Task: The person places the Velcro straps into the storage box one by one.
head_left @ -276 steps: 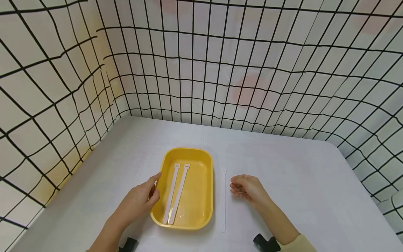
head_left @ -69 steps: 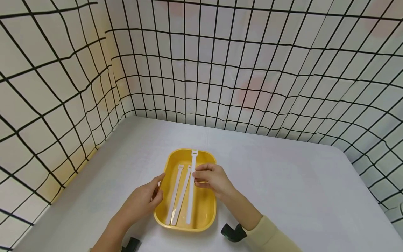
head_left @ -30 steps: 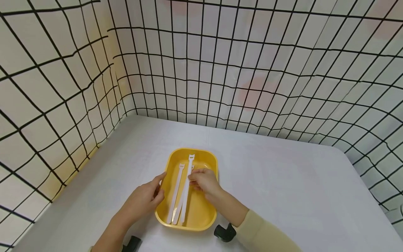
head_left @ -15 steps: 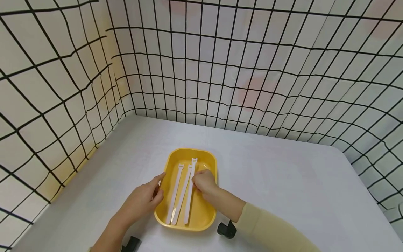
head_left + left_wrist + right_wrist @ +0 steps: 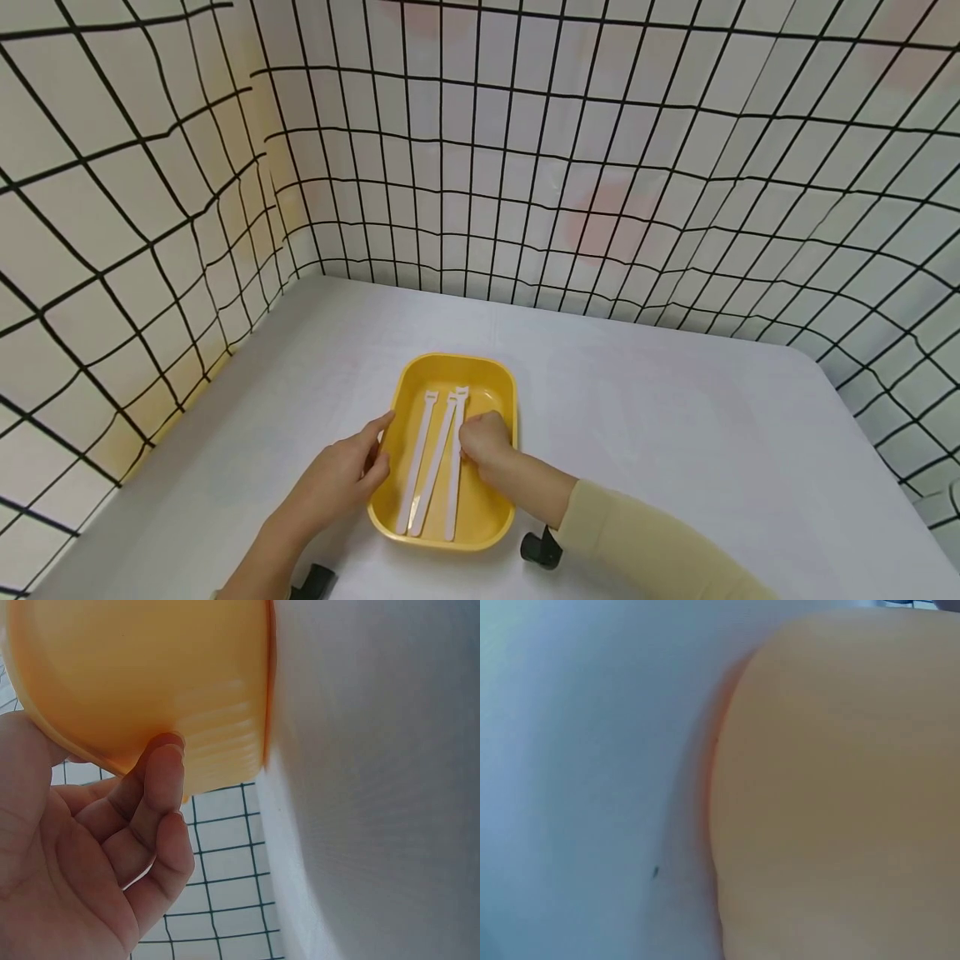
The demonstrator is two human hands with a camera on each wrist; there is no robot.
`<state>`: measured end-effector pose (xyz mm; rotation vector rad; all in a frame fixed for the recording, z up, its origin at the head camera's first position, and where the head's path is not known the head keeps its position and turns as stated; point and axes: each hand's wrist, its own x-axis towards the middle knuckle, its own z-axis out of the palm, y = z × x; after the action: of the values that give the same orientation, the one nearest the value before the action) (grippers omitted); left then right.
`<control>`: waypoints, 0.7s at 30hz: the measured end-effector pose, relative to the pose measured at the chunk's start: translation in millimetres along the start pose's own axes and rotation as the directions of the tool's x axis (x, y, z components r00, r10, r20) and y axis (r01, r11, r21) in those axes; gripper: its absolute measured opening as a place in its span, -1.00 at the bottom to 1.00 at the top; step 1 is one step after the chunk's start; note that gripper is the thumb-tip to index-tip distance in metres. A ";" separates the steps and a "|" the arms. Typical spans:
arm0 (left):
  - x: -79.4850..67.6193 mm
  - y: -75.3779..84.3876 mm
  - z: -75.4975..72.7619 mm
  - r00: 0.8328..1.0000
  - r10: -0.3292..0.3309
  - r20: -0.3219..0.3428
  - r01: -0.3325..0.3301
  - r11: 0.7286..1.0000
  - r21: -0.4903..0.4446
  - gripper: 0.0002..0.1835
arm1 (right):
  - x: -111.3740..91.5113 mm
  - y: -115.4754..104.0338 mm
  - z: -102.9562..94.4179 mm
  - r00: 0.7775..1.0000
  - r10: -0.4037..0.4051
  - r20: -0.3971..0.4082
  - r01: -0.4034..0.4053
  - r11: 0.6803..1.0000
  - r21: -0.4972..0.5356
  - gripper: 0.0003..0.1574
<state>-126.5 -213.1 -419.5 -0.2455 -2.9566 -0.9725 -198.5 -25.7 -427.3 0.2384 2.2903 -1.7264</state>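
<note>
A yellow tray [image 5: 483,517] stands on the white table. Two white cable straps with slotted heads lie side by side in it: the left strap [image 5: 417,462] and the middle strap [image 5: 433,467]. My right hand [image 5: 486,437] is down inside the tray, its curled fingers pinching a third white cable strap [image 5: 453,492] just right of them; the fingertips are mostly hidden. My left hand [image 5: 341,467] holds the tray's left side. In the left wrist view, fingertips [image 5: 166,761] press the ribbed outer wall. The right wrist view shows only the tray's outer wall [image 5: 840,787].
Black wire mesh [image 5: 480,167] over pale sheeting encloses the table's back and sides. White table surface [image 5: 675,417] extends right of the tray. Dark wrist mounts, the right mount [image 5: 542,550] and the left mount [image 5: 315,581], show near the front edge.
The third strap has gone from the table right of the tray to inside it, carried by my right hand. Lately that hand has sunk lower and the strap's head has slid nearer. My left hand stays.
</note>
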 end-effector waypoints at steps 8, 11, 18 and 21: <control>0.9 -1.1 2.1 0.999 0.033 -0.016 -0.033 0.999 -0.003 -0.44 | -2.8 3.5 1.0 1.000 -0.010 -0.026 0.007 0.995 -0.103 -0.77; 1.3 -1.0 2.8 0.999 0.039 -0.015 -0.039 0.999 -0.001 -0.44 | -1.7 5.2 1.4 0.999 -0.006 -0.051 -0.001 0.993 -0.118 -0.74; 1.3 -0.5 2.7 1.000 0.004 -0.007 -0.004 1.000 0.008 -0.42 | -0.1 4.6 3.2 0.997 0.003 -0.083 -0.010 0.996 -0.088 -0.78; 0.9 -1.1 2.6 1.000 0.003 -0.008 -0.003 1.000 0.011 -0.42 | 0.0 3.8 4.1 0.997 0.021 -0.078 -0.030 0.993 -0.116 -0.73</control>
<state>-127.4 -212.4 -422.2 -0.2449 -2.9528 -0.9550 -197.0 -28.6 -431.8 0.3147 2.4225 -1.5898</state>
